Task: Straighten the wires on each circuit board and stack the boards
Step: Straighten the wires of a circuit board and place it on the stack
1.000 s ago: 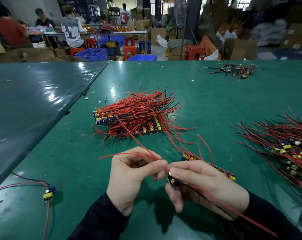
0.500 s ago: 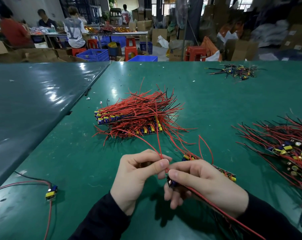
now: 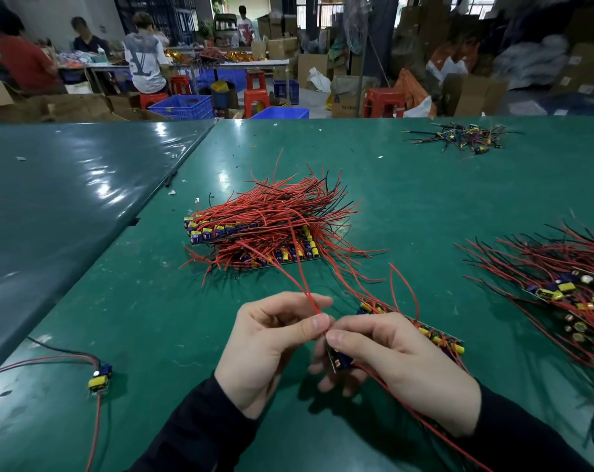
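I see a green table (image 3: 424, 199), red stools (image 3: 384, 102), blue crates (image 3: 183, 107), cardboard boxes (image 3: 472, 93), seated workers (image 3: 145, 63), windows far back

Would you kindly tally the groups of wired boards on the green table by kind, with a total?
Neat stack of boards: 1
Loose heaps of boards: 2, right edge and far right
Single boards lying apart: 1
Board strips by the right hand: 1
Boards held in the hands: 1
Total: 6
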`<state>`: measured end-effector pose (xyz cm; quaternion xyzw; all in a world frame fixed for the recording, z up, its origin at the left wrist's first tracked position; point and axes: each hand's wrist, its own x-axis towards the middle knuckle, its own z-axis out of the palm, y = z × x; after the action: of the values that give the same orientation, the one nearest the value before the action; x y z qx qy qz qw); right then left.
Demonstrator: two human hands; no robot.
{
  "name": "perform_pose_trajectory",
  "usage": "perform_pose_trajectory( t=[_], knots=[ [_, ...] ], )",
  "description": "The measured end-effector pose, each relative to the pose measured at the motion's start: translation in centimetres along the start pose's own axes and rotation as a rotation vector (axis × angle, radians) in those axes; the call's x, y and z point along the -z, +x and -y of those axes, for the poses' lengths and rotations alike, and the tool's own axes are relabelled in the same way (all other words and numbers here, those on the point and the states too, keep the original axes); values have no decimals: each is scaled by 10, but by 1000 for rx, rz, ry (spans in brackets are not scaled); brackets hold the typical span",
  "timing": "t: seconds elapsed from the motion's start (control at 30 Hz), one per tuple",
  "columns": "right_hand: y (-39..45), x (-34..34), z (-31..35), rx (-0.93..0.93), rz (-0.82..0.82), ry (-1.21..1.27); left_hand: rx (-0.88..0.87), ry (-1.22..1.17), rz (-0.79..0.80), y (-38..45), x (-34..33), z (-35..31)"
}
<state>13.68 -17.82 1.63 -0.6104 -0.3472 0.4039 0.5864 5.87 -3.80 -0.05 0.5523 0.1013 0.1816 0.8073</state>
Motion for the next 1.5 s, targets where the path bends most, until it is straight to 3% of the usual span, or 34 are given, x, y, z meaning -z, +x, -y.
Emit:
perform_pose_trajectory(
  t=[0.2,0.37,0.5,0.6,0.73,0.93,1.1,1.33,1.5],
  knots=[
    [-1,1,-2,29,-26,-16,51,-51,-6,0,-2,0],
    [-1,-2,-11,146,-210,-399,-146,240,-51,1,-3,2],
    [-2,-3,-13,208,-240,-505,-247,331,-89,-1,-4,7],
    [-2,-4,-11,212,-223,-443,-251,280,-102,-2,-5,6],
    [1,-4,-9,87,-205,-254,-213,149,-88,1,-2,0],
    [2,-2,-10,-22,-242,-191,-271,231,-113,-4,-6,1],
    [0,-4,-10,63,-171,-221,-201,138,-127,-3,-4,-5],
    [-5,-5,-9,302,-180,-504,-166,101,-127,-3,-5,-6],
    [2,0,-18,206,-268,-470,-238,105,-160,-2,-6,-5]
  ],
)
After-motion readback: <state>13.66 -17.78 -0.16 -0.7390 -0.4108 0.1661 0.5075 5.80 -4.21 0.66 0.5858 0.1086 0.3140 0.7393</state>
